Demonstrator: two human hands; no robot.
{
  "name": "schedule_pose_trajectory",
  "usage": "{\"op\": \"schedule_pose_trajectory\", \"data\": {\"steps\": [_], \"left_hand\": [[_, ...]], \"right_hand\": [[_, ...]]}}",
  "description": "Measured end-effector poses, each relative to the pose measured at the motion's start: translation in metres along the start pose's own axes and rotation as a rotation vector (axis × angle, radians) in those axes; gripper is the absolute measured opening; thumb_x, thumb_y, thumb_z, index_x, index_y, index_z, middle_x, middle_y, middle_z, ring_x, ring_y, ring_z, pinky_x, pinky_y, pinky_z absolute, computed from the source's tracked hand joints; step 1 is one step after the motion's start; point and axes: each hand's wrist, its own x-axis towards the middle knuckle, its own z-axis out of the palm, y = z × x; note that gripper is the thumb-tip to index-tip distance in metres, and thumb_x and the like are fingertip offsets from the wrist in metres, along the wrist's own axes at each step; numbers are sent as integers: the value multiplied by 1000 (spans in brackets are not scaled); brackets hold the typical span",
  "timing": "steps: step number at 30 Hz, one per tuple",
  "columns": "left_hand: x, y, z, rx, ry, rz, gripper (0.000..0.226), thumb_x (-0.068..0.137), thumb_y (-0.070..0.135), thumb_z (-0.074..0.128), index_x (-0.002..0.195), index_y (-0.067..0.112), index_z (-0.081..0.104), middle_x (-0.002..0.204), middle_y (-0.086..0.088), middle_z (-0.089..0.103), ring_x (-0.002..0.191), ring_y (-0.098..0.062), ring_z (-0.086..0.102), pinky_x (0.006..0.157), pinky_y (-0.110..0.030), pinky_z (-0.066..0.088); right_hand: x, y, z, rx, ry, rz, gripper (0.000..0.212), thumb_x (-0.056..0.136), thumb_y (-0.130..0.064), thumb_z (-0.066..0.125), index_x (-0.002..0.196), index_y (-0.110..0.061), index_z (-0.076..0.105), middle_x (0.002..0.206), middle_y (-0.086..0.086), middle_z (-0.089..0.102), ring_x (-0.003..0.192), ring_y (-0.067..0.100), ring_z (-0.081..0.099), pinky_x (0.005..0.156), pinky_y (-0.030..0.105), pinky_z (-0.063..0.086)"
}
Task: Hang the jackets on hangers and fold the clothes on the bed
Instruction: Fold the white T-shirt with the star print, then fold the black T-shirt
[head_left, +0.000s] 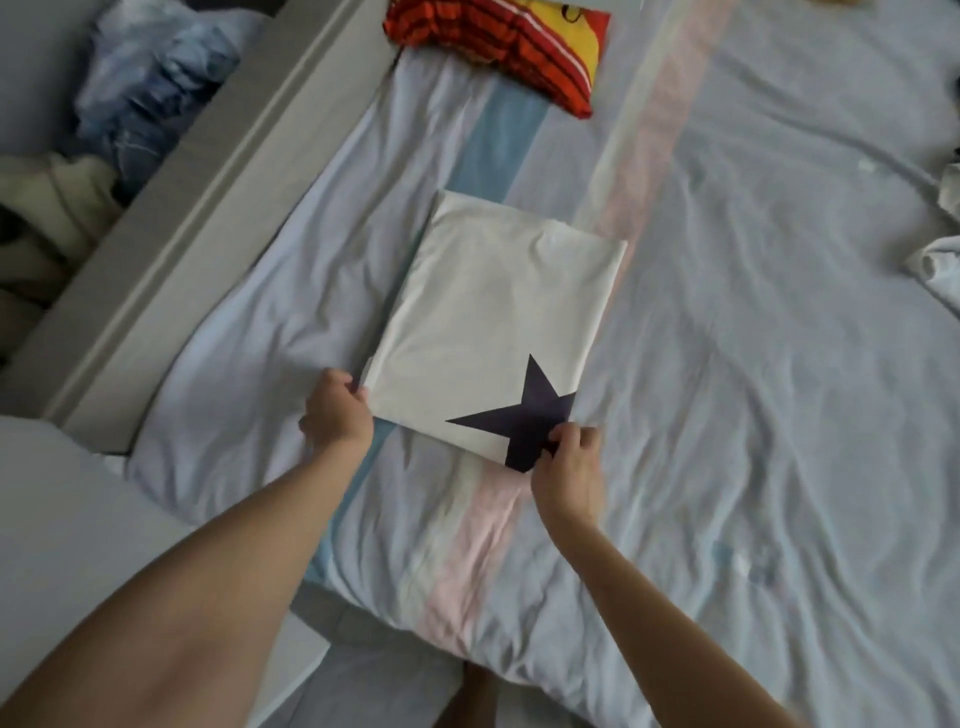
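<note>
A white garment with a dark star print lies folded into a neat rectangle on the bed. My left hand grips its near left corner, fingers curled at the edge. My right hand pinches the near right corner, right on the star. A folded red, orange and yellow striped garment lies farther up the bed, apart from the white one.
The bed's grey padded side rail runs diagonally at left. Beyond it lies a heap of blue and cream clothes. White cloth sits at the bed's right edge. The sheet is pale blue with pink and blue stripes.
</note>
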Motion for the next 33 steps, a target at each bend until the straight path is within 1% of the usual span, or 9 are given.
{"op": "schedule_pose_trajectory", "data": {"steps": [2, 4, 5, 8, 12, 15, 22, 29, 33], "left_hand": [[-14, 7, 5, 223, 96, 332, 51, 87, 22, 59, 133, 5, 48, 140, -21, 43, 127, -37, 42, 99, -50, 34], [-24, 4, 19, 447, -49, 630, 63, 89, 36, 48, 147, 14, 32, 154, -15, 26, 140, -35, 27, 108, -56, 23], [-27, 1, 26, 549, -177, 651, 65, 93, 39, 41, 151, 21, 18, 159, -9, 12, 145, -33, 15, 111, -59, 16], [-45, -5, 43, 538, -407, 224, 67, 100, 36, 32, 150, 26, -13, 158, 0, -18, 146, -30, -13, 114, -60, 3], [-120, 42, 66, 393, -242, 191, 77, 94, 17, 45, 151, 9, -7, 157, -12, -20, 144, -34, -16, 115, -54, -5], [-189, 88, 97, 355, -399, 537, 90, 88, 29, 53, 151, 15, -10, 155, -11, -25, 143, -32, -22, 114, -50, -9], [-330, 218, 211, 482, -805, 1004, 115, 74, 59, 67, 150, 28, -14, 150, -6, -37, 142, -25, -27, 109, -63, -7], [-370, 319, 272, 677, -836, 852, 155, 44, 72, 77, 138, 28, -38, 143, -12, -47, 133, -31, -41, 95, -75, -14], [-372, 324, 286, 744, -852, 778, 165, 34, 72, 80, 127, 28, -49, 132, -13, -57, 124, -33, -50, 91, -77, -16]], "right_hand": [[-9, 0, 8, -276, 148, -326, 45, 81, -18, 57, 125, -15, 51, 129, 14, 47, 115, 35, 49, 96, 42, 39], [-15, 13, 19, -418, 23, -611, 55, 83, -33, 47, 138, -23, 41, 143, 14, 42, 131, 36, 41, 108, 46, 33], [-17, 22, 21, -494, -76, -682, 58, 84, -39, 45, 140, -25, 38, 147, 11, 42, 132, 36, 42, 108, 47, 36], [-26, 56, 8, -553, -318, -771, 58, 82, -41, 56, 137, -23, 48, 145, 2, 47, 128, 29, 50, 102, 46, 45], [-33, 94, -59, -243, -421, -576, 31, 94, -20, 44, 118, -22, 63, 124, -8, 61, 109, 17, 61, 89, 29, 46], [-36, 144, -124, -199, -297, -391, 29, 89, -13, 45, 106, -19, 67, 108, -6, 66, 95, 18, 64, 75, 30, 48], [-34, 290, -284, -247, -119, -54, 30, 86, -1, 49, 100, -19, 67, 105, -8, 65, 98, 16, 62, 81, 29, 46], [23, 354, -391, -263, 105, -31, 33, 87, -4, 51, 117, -14, 61, 119, 5, 55, 105, 28, 57, 84, 33, 46], [101, 345, -420, -214, 241, -97, 51, 88, -5, 51, 137, -14, 42, 143, 7, 37, 121, 26, 47, 83, 22, 34]]}}
